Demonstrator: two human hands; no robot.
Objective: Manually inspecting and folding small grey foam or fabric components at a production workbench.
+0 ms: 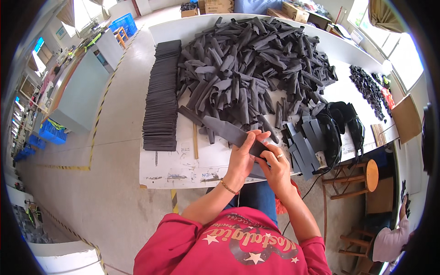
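Leftward, grey strip [225,130] juts from 2 hands [241,160] [277,168].

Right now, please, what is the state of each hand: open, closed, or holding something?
Left hand: closed, holding the dark grey strip with its thumb on top.
Right hand: closed, pinching the same strip toward its end nearer the body.

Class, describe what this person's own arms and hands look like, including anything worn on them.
Both the left hand and right hand are ungloved. A thin brownish bracelet circles the left wrist; a shiny ring sits on a right-hand finger. The crimson sleeves end near the elbows.
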